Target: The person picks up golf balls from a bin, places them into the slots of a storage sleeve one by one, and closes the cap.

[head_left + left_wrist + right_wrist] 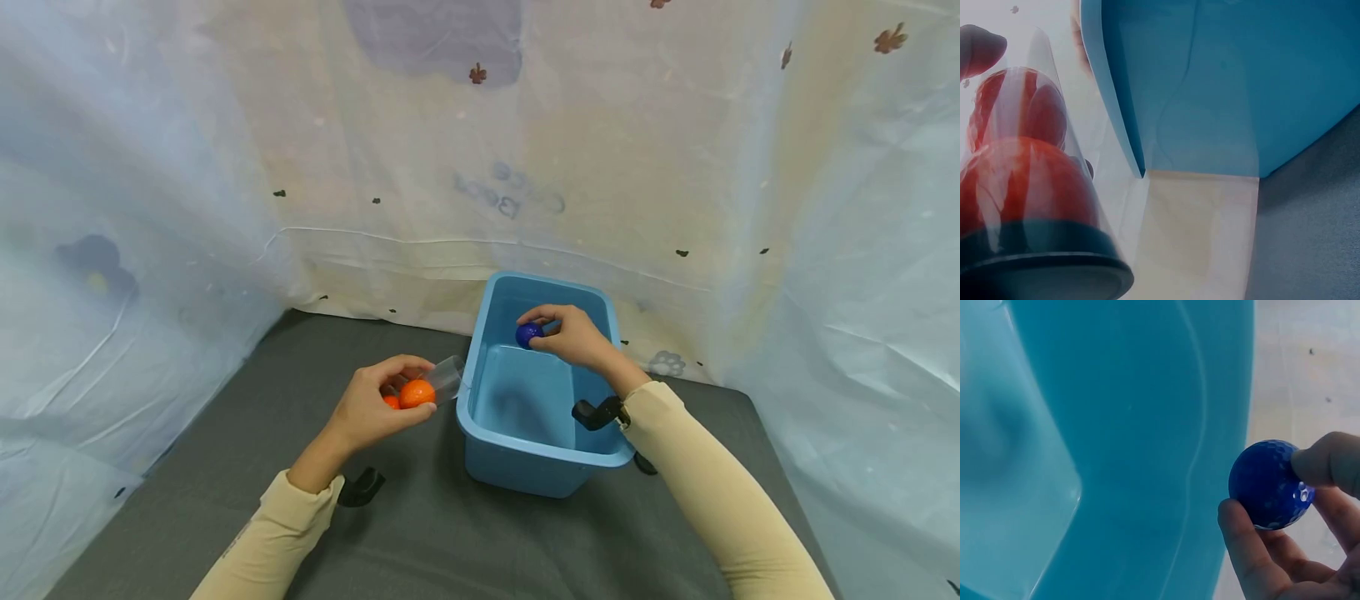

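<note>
Your left hand [378,408] grasps a clear plastic cylindrical tube [447,379], its fingers along the far side and the thumb along the near side. In the head view the tube's long axis slants from lower left to upper right, its clear end pointing at the left rim of the light-blue rectangular plastic bin [510,469]. That end sits right by the rim; you cannot tell from here whether they touch. In the left wrist view, the tube's dark round base [1041,275] is nearest the camera.

Inside the tube, two balls line up along its axis: a glossy orange ball [417,393] closer to the clear end and a second orange ball [392,402], partly hidden by your hand, closer to the base.

Your right hand [573,337] pinches a shiny dark-blue dimpled ball [1266,484] between thumb and fingers, holding it over the far half of the bin. The ball is round, so it has no long axis; your fingers point leftward in the head view.

The bin stands on the dark grey cloth-covered desk [420,533], its long axis running away from you, with a pale printed sheet [637,167] behind it.
</note>
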A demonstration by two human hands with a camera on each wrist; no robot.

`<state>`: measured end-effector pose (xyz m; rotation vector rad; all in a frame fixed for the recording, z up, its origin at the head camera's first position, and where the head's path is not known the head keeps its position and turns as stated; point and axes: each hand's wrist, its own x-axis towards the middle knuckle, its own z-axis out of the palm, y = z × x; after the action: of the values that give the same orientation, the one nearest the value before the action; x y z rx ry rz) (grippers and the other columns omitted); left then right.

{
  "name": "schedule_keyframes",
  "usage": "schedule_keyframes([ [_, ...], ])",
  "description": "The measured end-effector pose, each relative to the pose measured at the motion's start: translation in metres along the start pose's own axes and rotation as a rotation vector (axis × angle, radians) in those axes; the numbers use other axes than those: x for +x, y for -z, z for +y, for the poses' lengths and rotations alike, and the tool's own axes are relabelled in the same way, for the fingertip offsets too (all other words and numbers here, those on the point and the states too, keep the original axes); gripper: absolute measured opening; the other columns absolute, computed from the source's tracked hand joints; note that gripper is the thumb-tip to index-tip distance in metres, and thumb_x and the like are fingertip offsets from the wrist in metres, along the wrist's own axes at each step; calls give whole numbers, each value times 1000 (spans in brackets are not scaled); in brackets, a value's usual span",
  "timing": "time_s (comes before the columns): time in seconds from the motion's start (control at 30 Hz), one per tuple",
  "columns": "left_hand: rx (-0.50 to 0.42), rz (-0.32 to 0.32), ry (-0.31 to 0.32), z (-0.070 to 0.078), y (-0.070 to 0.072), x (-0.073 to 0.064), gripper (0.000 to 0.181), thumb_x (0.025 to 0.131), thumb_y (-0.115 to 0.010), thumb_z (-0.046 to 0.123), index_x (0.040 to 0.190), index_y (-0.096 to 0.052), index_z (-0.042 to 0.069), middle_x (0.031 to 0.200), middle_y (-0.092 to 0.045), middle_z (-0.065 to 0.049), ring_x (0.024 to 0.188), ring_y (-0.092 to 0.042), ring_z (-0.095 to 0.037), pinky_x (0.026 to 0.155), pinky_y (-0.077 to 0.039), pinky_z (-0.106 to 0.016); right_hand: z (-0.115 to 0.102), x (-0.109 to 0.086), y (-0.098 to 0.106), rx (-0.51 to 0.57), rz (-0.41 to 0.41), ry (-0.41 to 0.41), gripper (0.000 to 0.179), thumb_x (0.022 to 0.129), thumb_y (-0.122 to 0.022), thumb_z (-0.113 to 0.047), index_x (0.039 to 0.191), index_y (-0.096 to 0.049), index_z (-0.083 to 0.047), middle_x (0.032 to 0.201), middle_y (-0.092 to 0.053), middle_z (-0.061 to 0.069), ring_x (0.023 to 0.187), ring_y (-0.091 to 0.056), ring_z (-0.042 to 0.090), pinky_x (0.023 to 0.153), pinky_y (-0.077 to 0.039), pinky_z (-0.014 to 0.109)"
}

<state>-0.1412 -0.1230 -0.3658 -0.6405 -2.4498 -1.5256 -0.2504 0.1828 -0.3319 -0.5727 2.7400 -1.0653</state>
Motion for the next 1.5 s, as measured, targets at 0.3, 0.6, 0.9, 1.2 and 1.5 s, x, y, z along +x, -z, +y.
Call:
schedule_keyframes([
  [0.3, 1, 1, -11, -2, -3, 1, 40, 72, -80, 3, 110, -67, 8, 94, -68, -9, 73, -60, -22, 66, -53, -28, -19, -18, -3, 53, 21, 59, 32, 88, -67, -15, 120, -66, -17, 127, -60, 12, 102, -66, 30, 74, -57, 35],
  [0.6, 24, -1, 4, -23, -10, 4, 41, 72, -81, 4, 110, -67, 13, 95, -68, -6, 73, -59, -18, 67, -53, -26, -44, -38, -10, 118, 9, 156, 33, 88, -66, -12, 120, -66, -18, 124, -63, 8, 97, -66, 24, 72, -56, 32],
  [0.9, 10, -10, -21, -28, -16, 5, 42, 73, -83, 13, 112, -66, 18, 98, -69, -3, 76, -60, -16, 69, -54, -26, -63, -52, -23, 152, -14, 239, 37, 87, -68, -10, 123, -61, -15, 119, -64, 7, 96, -67, 22, 79, -58, 31],
  [1.2, -23, -22, -40, -24, -19, 3, 43, 73, -84, 15, 112, -67, 18, 97, -68, -1, 77, -60, -17, 69, -54, -27, -67, -57, -33, 174, -49, 256, 32, 84, -69, -8, 116, -62, -13, 114, -65, 4, 94, -66, 22, 77, -58, 27],
  [1.5, -10, -22, -53, -22, -21, 3, 44, 72, -84, 14, 112, -67, 17, 96, -68, -1, 75, -60, -15, 68, -54, -26, -67, -57, -37, 170, -64, 273, 33, 84, -68, -7, 115, -62, -13, 112, -66, 3, 94, -67, 21, 77, -58, 26],
])
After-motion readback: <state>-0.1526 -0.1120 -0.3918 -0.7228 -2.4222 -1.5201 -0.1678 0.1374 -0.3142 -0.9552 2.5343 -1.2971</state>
